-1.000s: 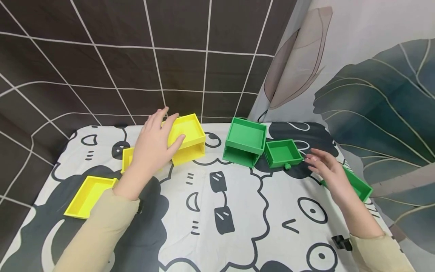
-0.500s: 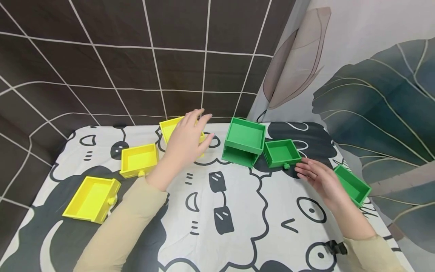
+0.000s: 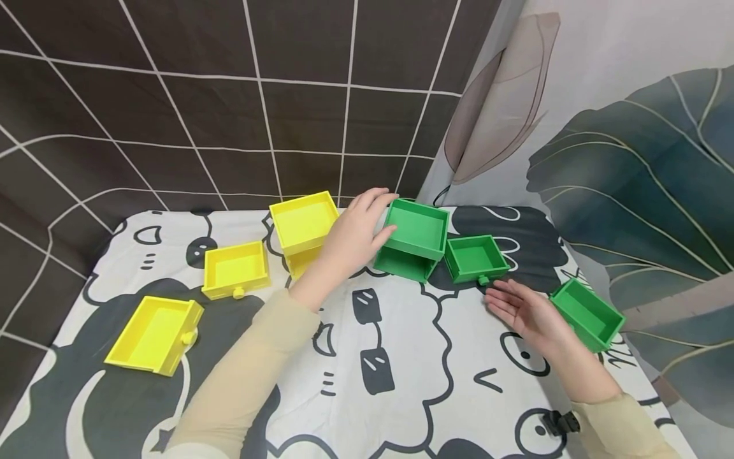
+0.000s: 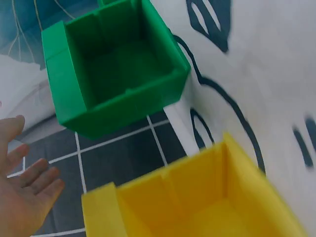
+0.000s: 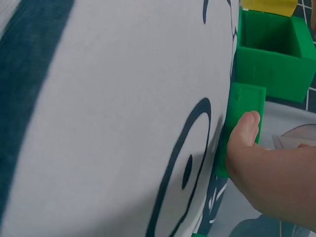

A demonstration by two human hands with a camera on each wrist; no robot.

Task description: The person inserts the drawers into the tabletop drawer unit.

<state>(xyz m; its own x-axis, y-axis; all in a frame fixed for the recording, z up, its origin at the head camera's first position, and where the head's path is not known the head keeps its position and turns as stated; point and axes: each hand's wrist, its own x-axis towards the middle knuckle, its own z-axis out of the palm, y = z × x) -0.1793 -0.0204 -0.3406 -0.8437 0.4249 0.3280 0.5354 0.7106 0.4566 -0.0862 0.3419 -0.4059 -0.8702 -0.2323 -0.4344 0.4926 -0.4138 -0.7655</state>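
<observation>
My left hand (image 3: 352, 236) hovers between a yellow open-fronted box frame (image 3: 304, 220) and a green one (image 3: 415, 224), its fingers spread toward the green frame's left side. In the left wrist view, a gap separates that hand (image 4: 24, 187) from the green frame (image 4: 118, 64); it holds nothing. My right hand (image 3: 530, 319), empty with fingers loosely extended, is low over the cloth. It lies between a small green drawer (image 3: 476, 259) with a knob and another green drawer (image 3: 587, 313). Whether it touches the cloth, I cannot tell.
Two yellow drawers with round knobs, one farther back (image 3: 235, 269) and one nearer (image 3: 153, 335), lie at the left on the cartoon-print cloth (image 3: 401, 408). A dark gridded curtain (image 3: 229, 115) hangs behind, with a leaf-patterned curtain (image 3: 648, 191) at the right.
My left hand has moved right, from the yellow frame toward the green one, uncovering the yellow drawers and frame. My right hand has shifted slightly left and nearer. The boxes and drawers stay put.
</observation>
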